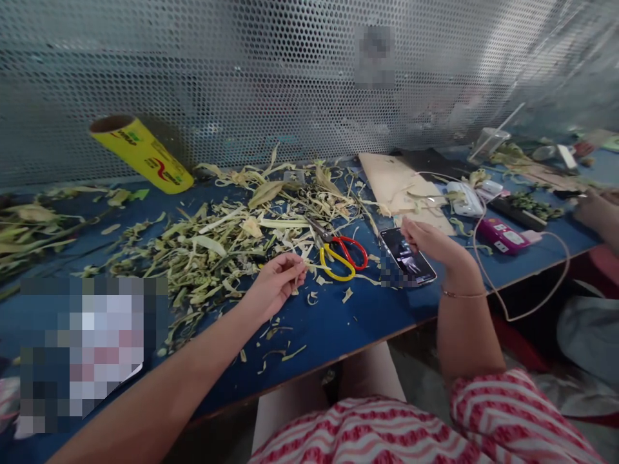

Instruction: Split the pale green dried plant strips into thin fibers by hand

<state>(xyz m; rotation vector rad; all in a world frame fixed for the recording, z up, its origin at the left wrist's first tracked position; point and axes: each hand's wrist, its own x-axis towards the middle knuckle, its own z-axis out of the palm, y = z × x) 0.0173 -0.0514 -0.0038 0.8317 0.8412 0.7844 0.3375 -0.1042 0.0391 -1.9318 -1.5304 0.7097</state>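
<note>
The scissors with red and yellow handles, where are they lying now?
In the head view, the scissors lie on the blue table at centre, between the left hand and the phone under the right hand.

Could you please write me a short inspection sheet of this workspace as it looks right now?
Surface: blue table, littered with trimmings.
Job's things: pile of pale green leaf strips; red and yellow scissors lying beside it.
Clutter: yellow roll, phone, cardboard sheet, pink box.
Hands: left hand pinches a strip at the pile's edge; right hand is over the phone, touch unclear.
Cables: white cable loops over the table edge.
Surroundings: perforated metal screen behind; another person's hand at far right.
</note>
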